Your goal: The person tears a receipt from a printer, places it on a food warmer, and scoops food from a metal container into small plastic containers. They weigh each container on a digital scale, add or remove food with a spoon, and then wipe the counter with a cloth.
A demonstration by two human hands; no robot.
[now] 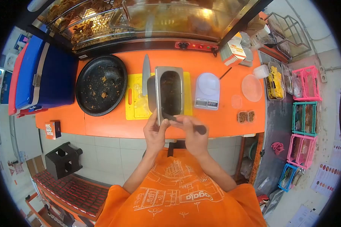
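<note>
A deep stainless steel food pan [179, 94] is held over the yellow cutting board [130, 109], its opening facing me and dark brown inside. My left hand [154, 132] grips the pan's near end, thumb at the rim. In my right hand [195, 138] is a utensil with a thick black handle [200, 129]; its dark working end reaches into the near end of the pan, and its exact kind is hidden. A large knife [146, 72] lies on the board left of the pan, beside pale scraps. To the pan's right stands a white kitchen scale [207, 92].
A round black tray [115, 72] with crumbs sits at left, near a blue cooler box [51, 72]. Two small tubs [246, 117] and a round clear lid [251, 88] lie at right. A heated display case [159, 39] borders the orange table [102, 126] at the back.
</note>
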